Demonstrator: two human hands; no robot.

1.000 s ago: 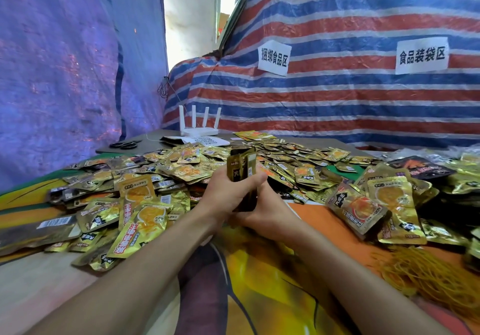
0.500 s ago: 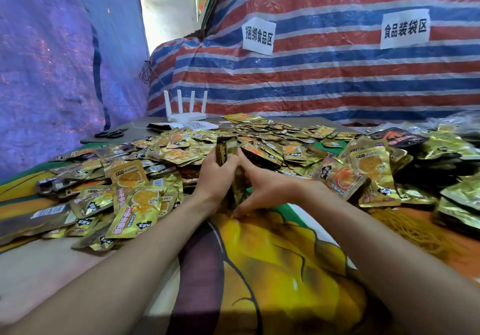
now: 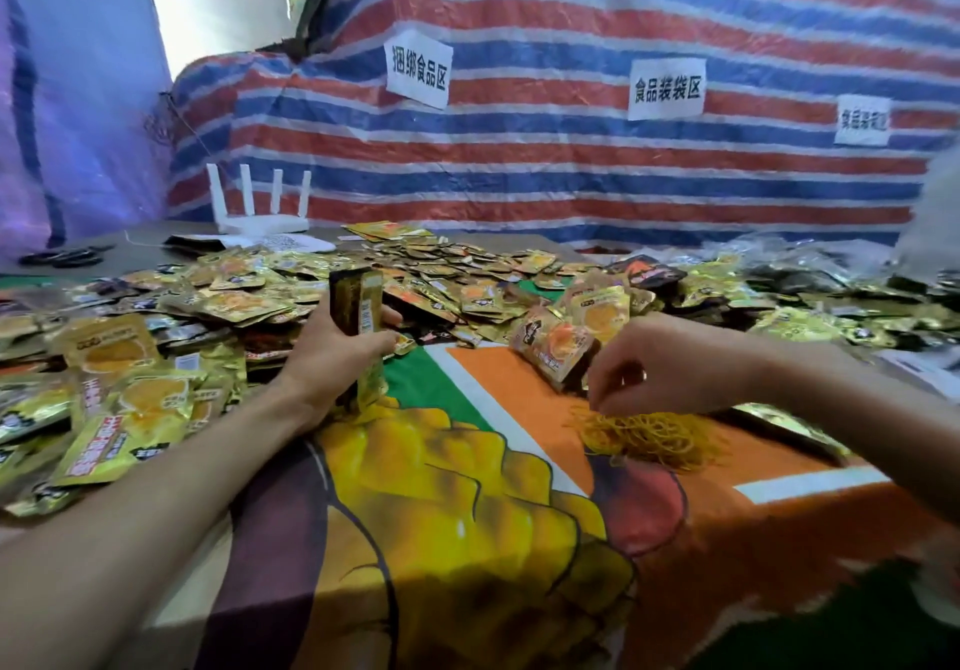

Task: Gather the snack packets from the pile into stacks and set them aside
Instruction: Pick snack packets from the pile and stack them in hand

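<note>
My left hand [image 3: 332, 357] grips a stack of snack packets [image 3: 357, 300] upright, fingers and thumb curled round its middle. The loose pile [image 3: 234, 300] spreads behind that hand and off to its left. To its right, my right hand [image 3: 660, 363] hangs with bent fingers, tips down on the heap of yellow rubber bands [image 3: 654, 435]; whether it pinches 1 I cannot tell

A single wide-angle view, worn on the person's head, looks forward and down across the desk [image 3: 441, 539]. The left forearm [image 3: 156, 503] and right forearm [image 3: 857, 409] enter from the bottom edge, close to the lens. The packet pile [image 3: 467, 264] lies mid-frame, and the striped tarp [image 3: 571, 176] closes the far side.
</note>
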